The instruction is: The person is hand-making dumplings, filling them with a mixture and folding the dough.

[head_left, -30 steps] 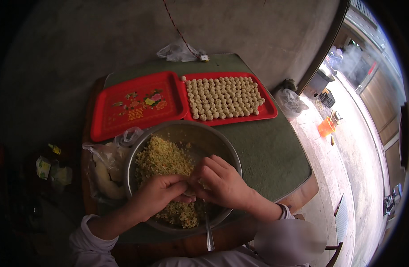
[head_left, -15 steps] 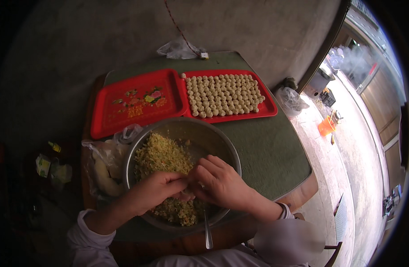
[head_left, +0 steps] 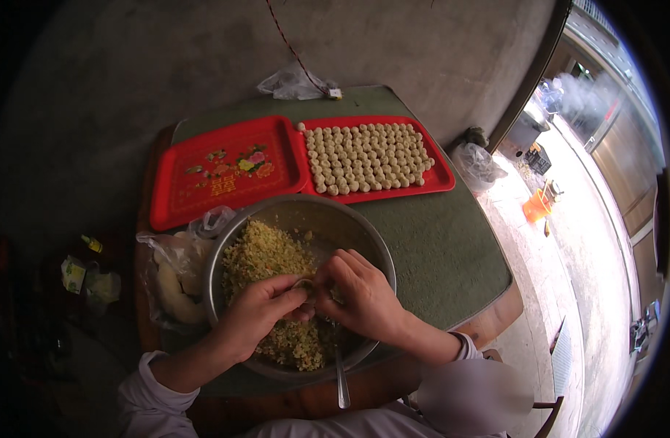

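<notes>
Over a large metal bowl (head_left: pixel 390 271), both my hands pinch one small pale dough wrapper (head_left: pixel 304 283). My left hand (head_left: pixel 266 305) grips its left side between thumb and fingers. Bent close against the other side are the fingers of my right hand (head_left: pixel 360 296), which partly hide the wrapper. What is inside it cannot be made out. Chopped yellow-green filling (head_left: pixel 266 252) with orange bits is heaped in the bowl's left and near parts. A metal spoon (head_left: pixel 341 383) leans on the near rim, its handle pointing toward me.
Behind the bowl, a red tray (head_left: pixel 443 175) carries rows of small round dough balls. Its left neighbour is a flower-printed red tray (head_left: pixel 182 186). A clear bag (head_left: pixel 176 288) with pale dough rolls lies left of the bowl. Past the green table (head_left: pixel 452 248), an orange bucket (head_left: pixel 537 206) stands outside.
My left hand has turned and risen slightly, and the wrapper's edge now shows between the hands. My right hand's fingers have shifted slightly upward. Trays, bowl and spoon stay in place.
</notes>
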`<state>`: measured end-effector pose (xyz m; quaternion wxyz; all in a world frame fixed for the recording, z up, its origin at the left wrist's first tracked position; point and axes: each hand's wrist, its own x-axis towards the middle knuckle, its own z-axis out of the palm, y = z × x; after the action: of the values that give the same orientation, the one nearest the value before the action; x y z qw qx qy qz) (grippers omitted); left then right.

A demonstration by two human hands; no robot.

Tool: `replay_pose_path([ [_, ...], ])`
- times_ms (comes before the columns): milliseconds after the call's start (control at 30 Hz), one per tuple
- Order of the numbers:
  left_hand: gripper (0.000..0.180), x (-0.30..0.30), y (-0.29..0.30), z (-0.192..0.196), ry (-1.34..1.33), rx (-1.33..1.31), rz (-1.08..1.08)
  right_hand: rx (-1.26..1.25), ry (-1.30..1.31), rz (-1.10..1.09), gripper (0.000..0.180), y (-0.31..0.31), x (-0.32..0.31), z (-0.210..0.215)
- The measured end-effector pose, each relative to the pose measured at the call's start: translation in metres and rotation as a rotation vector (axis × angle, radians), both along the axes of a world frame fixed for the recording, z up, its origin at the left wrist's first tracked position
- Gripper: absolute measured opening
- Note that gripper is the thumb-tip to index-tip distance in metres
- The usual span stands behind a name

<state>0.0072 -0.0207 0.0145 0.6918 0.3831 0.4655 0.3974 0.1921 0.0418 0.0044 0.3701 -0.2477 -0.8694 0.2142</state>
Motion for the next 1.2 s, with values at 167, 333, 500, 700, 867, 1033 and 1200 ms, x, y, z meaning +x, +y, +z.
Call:
replay_pose_path([
  [167, 0.027, 0.001, 0.001, 0.001, 0.068, 0.030, 0.006, 0.092, -0.016, 0.056, 0.023, 0.004, 0.002, 0.001],
  [333, 0.024, -0.002, 0.001, 0.001, 0.174, 0.084, -0.070, 0.313, -0.119, 0.125, 0.025, 0.008, 0.005, 0.005],
  [500, 0.023, -0.003, 0.000, 0.005, 0.217, 0.141, -0.069, 0.264, -0.073, 0.054, 0.028, 0.006, 0.003, 0.004],
  [700, 0.025, -0.005, 0.001, 0.007, 0.309, 0.211, -0.133, 0.257, -0.093, 0.062, 0.023, 0.003, 0.002, 0.004],
  [867, 0.032, 0.004, -0.001, -0.003, 0.048, 0.126, 0.041, 0.036, 0.045, 0.023, 0.022, 0.002, 0.000, 0.000],
  [1033, 0.034, 0.008, -0.003, -0.001, -0.096, 0.062, 0.098, 0.136, 0.017, 0.011, 0.025, 0.004, 0.000, -0.003],
  [1200, 0.032, -0.003, -0.001, -0.011, 0.024, 0.080, 0.006, 0.331, -0.126, 0.144, 0.025, 0.008, 0.004, 0.006],
])
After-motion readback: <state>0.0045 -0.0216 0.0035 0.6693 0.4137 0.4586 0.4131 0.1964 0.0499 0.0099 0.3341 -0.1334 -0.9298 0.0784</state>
